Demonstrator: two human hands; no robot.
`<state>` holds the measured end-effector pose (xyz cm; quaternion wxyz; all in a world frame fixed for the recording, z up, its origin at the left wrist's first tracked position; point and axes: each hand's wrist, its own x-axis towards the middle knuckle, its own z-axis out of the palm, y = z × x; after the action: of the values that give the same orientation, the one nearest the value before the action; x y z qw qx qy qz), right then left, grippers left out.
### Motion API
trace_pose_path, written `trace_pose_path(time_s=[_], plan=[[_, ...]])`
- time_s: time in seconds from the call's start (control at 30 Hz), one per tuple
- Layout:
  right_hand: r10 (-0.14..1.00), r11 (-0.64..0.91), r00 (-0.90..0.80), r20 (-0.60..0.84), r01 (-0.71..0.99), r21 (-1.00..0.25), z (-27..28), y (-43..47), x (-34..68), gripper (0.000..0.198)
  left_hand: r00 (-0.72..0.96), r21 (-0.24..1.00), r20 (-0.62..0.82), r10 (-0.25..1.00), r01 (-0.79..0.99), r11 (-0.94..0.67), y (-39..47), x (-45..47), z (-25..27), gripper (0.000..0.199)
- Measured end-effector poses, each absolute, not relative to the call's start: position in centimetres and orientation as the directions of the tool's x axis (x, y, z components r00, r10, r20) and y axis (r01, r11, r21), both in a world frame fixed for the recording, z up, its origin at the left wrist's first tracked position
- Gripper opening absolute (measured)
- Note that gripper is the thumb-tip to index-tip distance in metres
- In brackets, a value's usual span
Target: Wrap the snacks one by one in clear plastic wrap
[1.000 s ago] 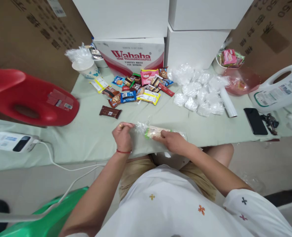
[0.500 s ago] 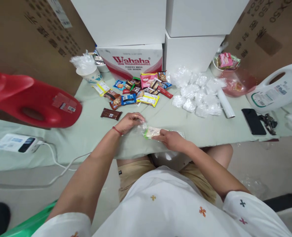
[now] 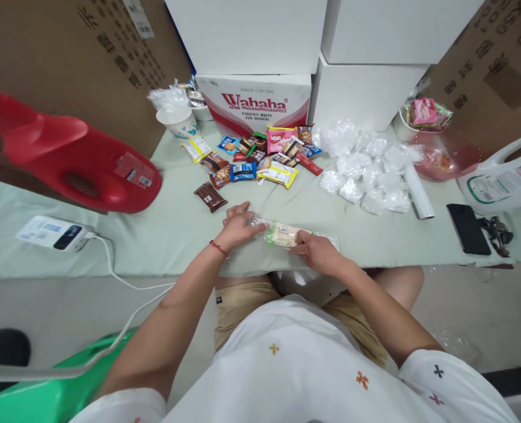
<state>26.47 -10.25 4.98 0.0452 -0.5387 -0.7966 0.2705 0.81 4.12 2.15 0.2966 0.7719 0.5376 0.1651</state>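
Observation:
A pale wrapped snack (image 3: 284, 235) with green ends lies at the table's near edge, with clear plastic film around it. My right hand (image 3: 317, 251) grips its right part, thumb and fingers closed on it. Loose film extends to the right beyond that hand. My left hand (image 3: 239, 228) lies at the snack's left end with fingers apart, its thumb stretched over the bunched film (image 3: 256, 220) there. A brown-wrapped snack (image 3: 210, 197) sits just beyond my left hand. Farther back is a pile of mixed wrapped snacks (image 3: 260, 158).
Clear plastic bundles (image 3: 366, 167) and a film roll (image 3: 419, 191) lie right of the pile. A phone (image 3: 468, 229), keys (image 3: 496, 234) and a white jug (image 3: 507, 176) stand far right. At left are a red jug (image 3: 88, 158) and a power bank (image 3: 55, 234). Boxes (image 3: 260, 103) line the back.
My left hand's fingers have spread from a pinch on the film, its thumb now stretched across it. The brown-wrapped snack has turned. My right hand keeps its grip. The view has shifted left.

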Motion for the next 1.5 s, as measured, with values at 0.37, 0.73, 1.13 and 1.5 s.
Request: trace_pose_path(time_s=[0.37, 0.73, 1.13, 1.5], plan=[[0.895, 0.253, -0.394, -0.210, 0.835, -0.489, 4.7, -9.5, 25.6, 0.033, 0.452, 0.570, 0.015, 0.892, 0.728, -0.380, -2.6, 8.0, 5.7, 0.016], [0.974, -0.159, 0.224, 0.044, 0.804, -0.574, 4.8, -11.1, 31.9, 0.042, 0.372, 0.536, 0.185, 0.909, 0.738, -0.411, -6.2, 9.0, 2.0, 0.022], [0.937, -0.264, 0.169, -0.306, 0.915, -0.305, 6.9, -11.4, 27.7, 0.017, 0.129, 0.680, 0.017, 0.991, 0.726, -0.106, -4.2, 9.3, 1.1, 0.051], [0.928, -0.195, 0.293, -0.228, -0.135, -0.971, 3.1, -11.2, 23.4, 0.030, 0.379, 0.555, 0.399, 0.835, 0.625, -0.549, -7.3, 11.1, 2.8, 0.007]])
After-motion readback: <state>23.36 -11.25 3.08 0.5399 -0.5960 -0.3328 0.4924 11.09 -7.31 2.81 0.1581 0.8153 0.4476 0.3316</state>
